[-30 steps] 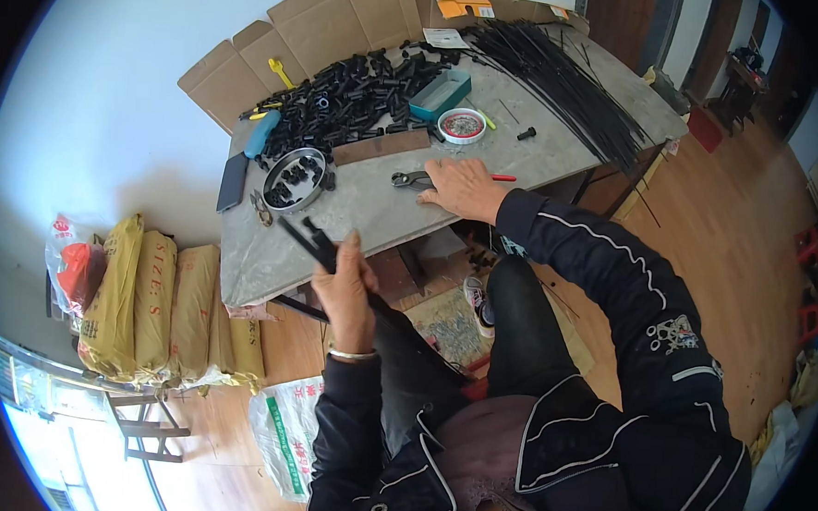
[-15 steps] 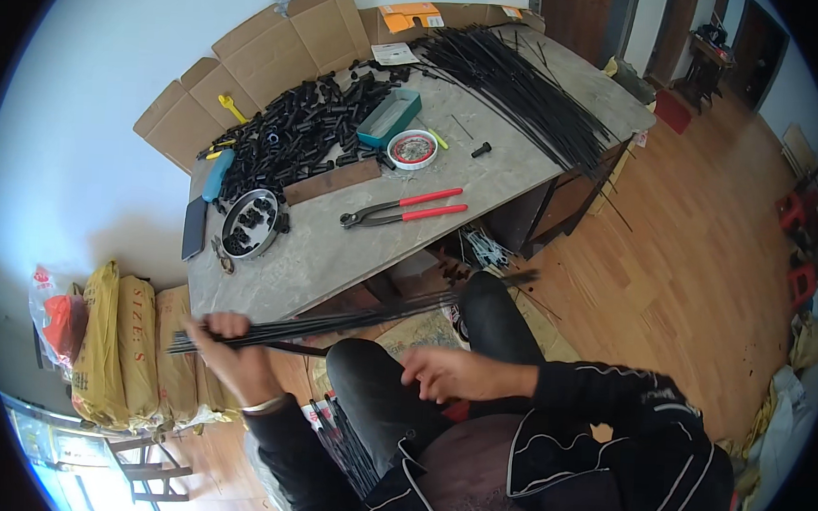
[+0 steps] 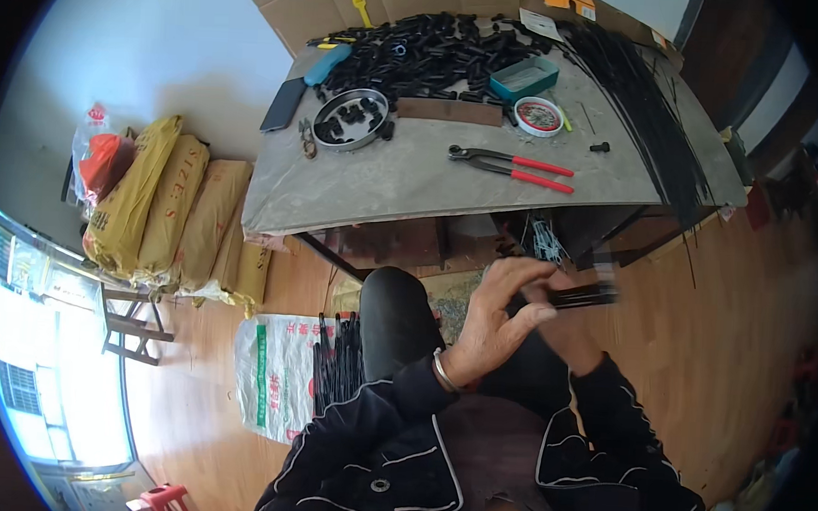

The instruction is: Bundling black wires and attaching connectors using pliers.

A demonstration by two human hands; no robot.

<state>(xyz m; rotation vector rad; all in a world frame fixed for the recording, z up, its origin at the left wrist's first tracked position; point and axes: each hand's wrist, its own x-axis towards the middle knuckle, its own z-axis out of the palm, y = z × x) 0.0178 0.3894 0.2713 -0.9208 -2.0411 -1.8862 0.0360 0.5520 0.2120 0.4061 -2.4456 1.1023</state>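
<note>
My left hand [image 3: 498, 323] is in front of my lap, its thumb spread away from its bent fingers, with no grip on anything showing. Close against it, my right hand [image 3: 567, 333] is blurred by motion and appears closed round a bundle of thin black rods [image 3: 587, 295]. One end of the bundle juts out to the right; the rest is hidden behind the hands or smeared. By my left knee, more black rods [image 3: 338, 367] lie on a white printed sack [image 3: 274, 369].
On the grey table [image 3: 375, 194] lie red-handled pincers [image 3: 515, 167], a round metal tin [image 3: 350, 141] with black parts, a heap of black fittings [image 3: 438, 58], a teal tray [image 3: 525, 79] and a pile of long black rods [image 3: 643, 120]. Yellow sacks [image 3: 143, 205] stand at the left.
My left hand has moved right, from the bundle's left end to beside my right hand, and its fingers have loosened. The bundle has shifted right. The view has turned left.
</note>
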